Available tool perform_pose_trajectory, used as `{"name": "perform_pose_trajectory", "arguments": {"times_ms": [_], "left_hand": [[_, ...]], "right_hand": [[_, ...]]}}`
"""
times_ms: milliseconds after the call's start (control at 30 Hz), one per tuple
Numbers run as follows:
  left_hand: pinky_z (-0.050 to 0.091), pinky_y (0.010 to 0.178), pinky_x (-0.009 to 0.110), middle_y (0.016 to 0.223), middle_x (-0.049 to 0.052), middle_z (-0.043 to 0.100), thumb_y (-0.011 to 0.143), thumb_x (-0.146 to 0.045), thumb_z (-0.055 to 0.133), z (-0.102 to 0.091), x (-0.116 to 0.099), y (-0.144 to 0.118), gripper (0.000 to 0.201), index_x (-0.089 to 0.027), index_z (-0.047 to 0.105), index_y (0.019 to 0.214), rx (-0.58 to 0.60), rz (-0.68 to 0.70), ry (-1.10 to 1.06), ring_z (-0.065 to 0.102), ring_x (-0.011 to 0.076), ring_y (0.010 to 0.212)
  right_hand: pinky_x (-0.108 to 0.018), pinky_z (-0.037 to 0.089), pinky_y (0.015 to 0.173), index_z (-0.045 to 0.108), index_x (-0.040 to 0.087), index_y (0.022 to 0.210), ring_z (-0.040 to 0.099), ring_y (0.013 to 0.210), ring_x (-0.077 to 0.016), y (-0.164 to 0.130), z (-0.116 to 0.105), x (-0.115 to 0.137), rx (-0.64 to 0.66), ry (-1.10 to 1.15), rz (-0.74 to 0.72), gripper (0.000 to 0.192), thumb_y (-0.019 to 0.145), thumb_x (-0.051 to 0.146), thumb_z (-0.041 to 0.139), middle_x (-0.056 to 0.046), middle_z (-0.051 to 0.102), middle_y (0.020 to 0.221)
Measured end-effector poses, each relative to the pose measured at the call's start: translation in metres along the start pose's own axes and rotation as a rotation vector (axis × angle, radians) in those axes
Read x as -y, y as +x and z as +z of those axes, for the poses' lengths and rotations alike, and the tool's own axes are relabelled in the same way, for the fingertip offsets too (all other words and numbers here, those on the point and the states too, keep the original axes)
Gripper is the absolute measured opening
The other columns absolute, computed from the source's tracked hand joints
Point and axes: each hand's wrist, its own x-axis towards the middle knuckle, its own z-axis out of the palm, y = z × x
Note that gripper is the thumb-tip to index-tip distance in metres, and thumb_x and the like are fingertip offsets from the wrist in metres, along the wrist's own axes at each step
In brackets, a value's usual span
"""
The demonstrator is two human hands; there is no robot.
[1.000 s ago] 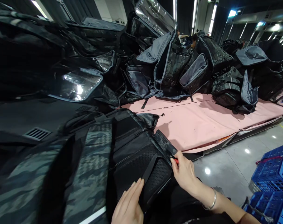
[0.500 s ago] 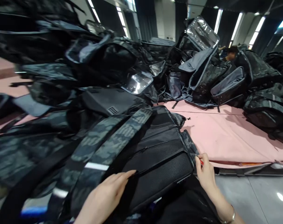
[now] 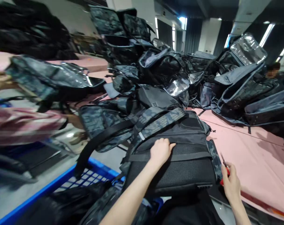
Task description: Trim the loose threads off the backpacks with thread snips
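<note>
A black backpack (image 3: 186, 172) with mesh back padding lies in front of me, its grey camouflage shoulder straps (image 3: 160, 120) stretched toward the upper left. My left hand (image 3: 161, 152) is closed at the back panel, its curled fingers gripping the fabric near a seam above a black cross strap. To the right of the bag, my right hand (image 3: 231, 184) is closed around small red-handled scissors (image 3: 227, 172). Their thin pointed blades stick upward, apart from the bag's camouflage side pocket (image 3: 214, 156).
A blue plastic basket (image 3: 98, 165) with dark bags in it stands at the lower left. Behind it is another person's checked sleeve (image 3: 27, 125) near a camouflage bag (image 3: 55, 78). Open bags are heaped on the pink-covered table (image 3: 247, 150); another person is at far right.
The view has swung left, bringing the basket and the checked sleeve into sight. My left hand has moved up the back panel and closed. The scissors now point up, away from the side pocket.
</note>
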Motion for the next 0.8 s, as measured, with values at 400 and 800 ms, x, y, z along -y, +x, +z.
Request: {"name": "perform_pose_trajectory", "arguments": {"times_ms": [400, 800], "left_hand": [[0.045, 0.077, 0.036, 0.093, 0.013, 0.065, 0.082, -0.032, 0.055, 0.018, -0.013, 0.022, 0.019, -0.015, 0.063, 0.086, 0.083, 0.039, -0.058, 0.059, 0.0263, 0.093], [0.046, 0.064, 0.035, 0.06, 0.006, 0.063, 0.065, -0.046, 0.057, -0.015, 0.153, -0.013, 0.027, -0.021, 0.056, 0.056, 0.17, -0.16, -0.305, 0.061, 0.0257, 0.065]], "right_hand": [[-0.029, 0.04, 0.06, 0.047, 0.021, 0.087, 0.052, 0.061, -0.0183, 0.013, 0.02, -0.019, 0.04, 0.022, 0.083, 0.046, 0.072, 0.065, 0.049, 0.001, 0.055, 0.07], [-0.029, 0.037, 0.065, 0.049, 0.02, 0.086, 0.048, 0.064, -0.0166, 0.015, 0.017, -0.025, 0.012, 0.081, 0.079, 0.046, 0.07, 0.063, 0.052, 0.003, 0.049, 0.069]]}}
